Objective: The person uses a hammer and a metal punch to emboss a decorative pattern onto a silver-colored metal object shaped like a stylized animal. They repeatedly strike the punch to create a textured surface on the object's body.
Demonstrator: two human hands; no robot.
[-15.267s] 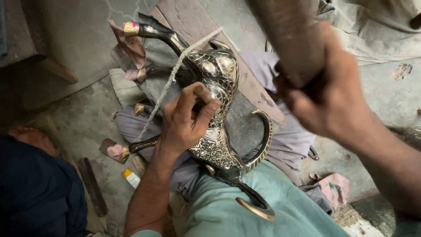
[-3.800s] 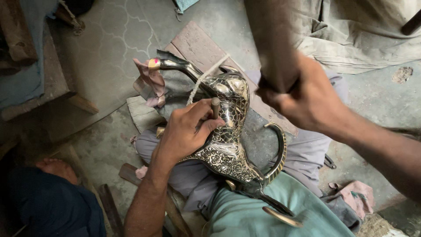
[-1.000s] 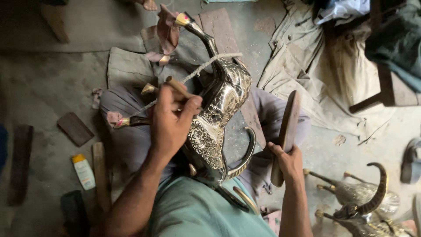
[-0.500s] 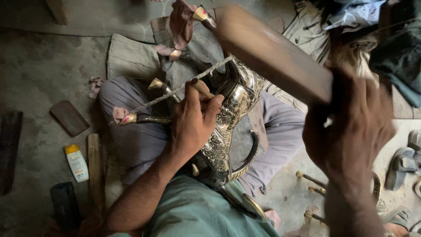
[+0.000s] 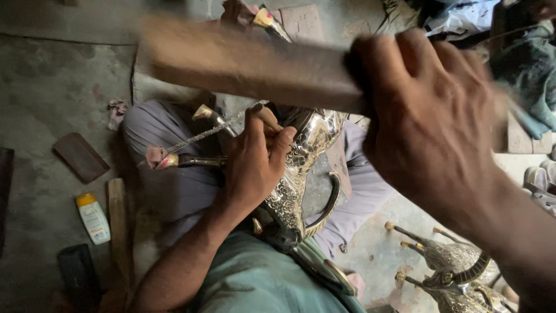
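Observation:
An ornate silver ewer (image 5: 310, 139) with a curved handle (image 5: 331, 203) lies across my lap, its long spout (image 5: 267, 17) pointing away from me. My left hand (image 5: 255, 162) rests on the ewer's body and grips a small wooden-headed punch (image 5: 265, 117) set against the metal. A twisted cord (image 5: 197, 136) runs from the ewer out to the left. My right hand (image 5: 434, 127) is raised close to the camera, clenched on a long wooden bat (image 5: 243, 64) that is blurred with motion above the ewer.
Two similar ewers (image 5: 454, 269) lie on the floor at the lower right. On the left floor are a small white bottle with a yellow cap (image 5: 92, 217), a wooden stick (image 5: 119, 226), a flat brown piece (image 5: 81, 156) and a dark block (image 5: 78, 275). Cloth (image 5: 463, 14) is heaped at the upper right.
My right hand came up from beside my knee with the wooden bat, which now stretches leftwards over the ewer. My left hand stays on the punch.

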